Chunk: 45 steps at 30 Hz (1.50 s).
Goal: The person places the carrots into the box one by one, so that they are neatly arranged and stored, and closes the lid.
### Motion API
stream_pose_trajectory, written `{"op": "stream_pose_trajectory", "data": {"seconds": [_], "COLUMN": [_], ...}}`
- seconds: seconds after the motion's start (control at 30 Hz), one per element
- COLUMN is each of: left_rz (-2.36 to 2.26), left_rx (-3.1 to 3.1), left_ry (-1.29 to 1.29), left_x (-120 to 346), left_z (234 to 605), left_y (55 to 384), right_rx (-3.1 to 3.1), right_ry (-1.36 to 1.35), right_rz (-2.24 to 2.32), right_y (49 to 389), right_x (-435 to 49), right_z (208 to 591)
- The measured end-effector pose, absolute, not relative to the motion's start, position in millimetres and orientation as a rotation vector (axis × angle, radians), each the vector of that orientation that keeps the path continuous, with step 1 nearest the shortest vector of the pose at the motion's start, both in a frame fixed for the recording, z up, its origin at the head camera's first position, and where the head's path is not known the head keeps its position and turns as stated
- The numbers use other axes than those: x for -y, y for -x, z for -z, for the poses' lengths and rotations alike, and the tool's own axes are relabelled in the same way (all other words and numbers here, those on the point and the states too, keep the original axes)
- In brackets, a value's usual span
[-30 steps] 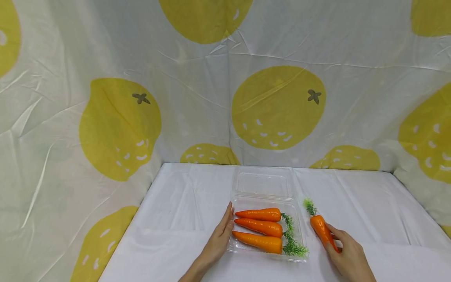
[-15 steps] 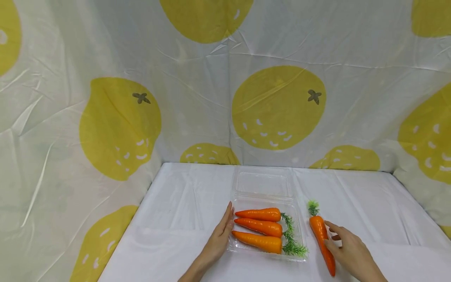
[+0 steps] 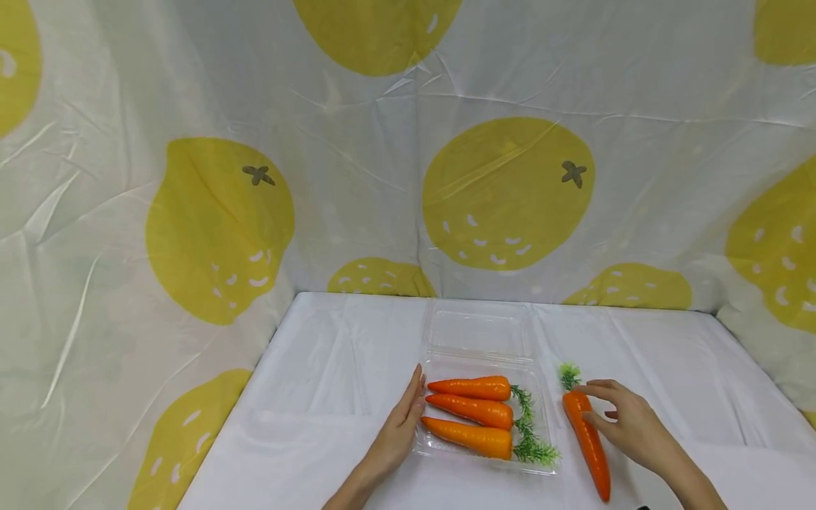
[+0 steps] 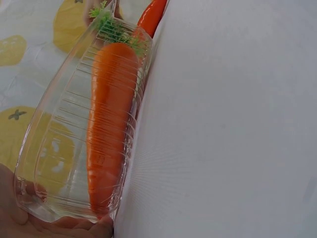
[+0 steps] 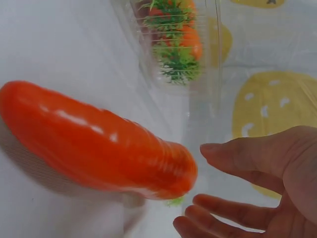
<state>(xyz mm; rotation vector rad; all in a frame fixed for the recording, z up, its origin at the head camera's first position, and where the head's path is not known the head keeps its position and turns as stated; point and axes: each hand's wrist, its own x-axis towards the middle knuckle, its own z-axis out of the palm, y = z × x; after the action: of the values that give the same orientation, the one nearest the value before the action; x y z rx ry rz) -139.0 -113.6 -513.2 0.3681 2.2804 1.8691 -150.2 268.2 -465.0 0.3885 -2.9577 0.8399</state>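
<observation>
Three carrots lie side by side in a clear plastic clamshell container (image 3: 472, 364), its lid folded back; the nearest is an orange carrot (image 3: 472, 437) with feathery green tops (image 3: 532, 450). Along the container's left side my left hand (image 3: 395, 428) rests with its fingers extended, touching the wall. To the right of the container a loose red-orange carrot (image 3: 589, 446) lies on the cloth, green top away from me. My right hand (image 3: 627, 421) hovers at that carrot's thick end. In the right wrist view, a gap separates the thumb (image 5: 237, 153) and fingers from the carrot (image 5: 99, 144).
A white cloth (image 3: 331, 439) covers the table. The open lid (image 3: 478, 329) lies flat behind the container's base. Beyond the table's back edge hangs a curtain (image 3: 357, 177) printed with yellow lemons.
My right hand let go of the loose carrot, which now lies straighter and a little nearer me. Then the hand moved up toward its leafy end. The left hand stayed at the container.
</observation>
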Motion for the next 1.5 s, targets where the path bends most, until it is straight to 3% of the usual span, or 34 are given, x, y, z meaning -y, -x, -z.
{"op": "stream_pose_trajectory", "data": {"seconds": [0.27, 0.63, 1.5], "left_rz": [-1.87, -1.866, -1.856], "left_rx": [-2.281, -2.283, -2.295], "left_ry": [-0.372, -0.37, -0.359], "left_x": [113, 114, 114], "left_z": [513, 513, 513], "left_y": [140, 139, 139], "right_rx": [2.922, 2.934, 2.903], "right_ry": [-0.492, -0.4, -0.162], "right_rz": [-1.033, -1.079, -0.644], "right_y": [150, 150, 139], "right_x": [-270, -270, -287], "right_z": [477, 480, 484]}}
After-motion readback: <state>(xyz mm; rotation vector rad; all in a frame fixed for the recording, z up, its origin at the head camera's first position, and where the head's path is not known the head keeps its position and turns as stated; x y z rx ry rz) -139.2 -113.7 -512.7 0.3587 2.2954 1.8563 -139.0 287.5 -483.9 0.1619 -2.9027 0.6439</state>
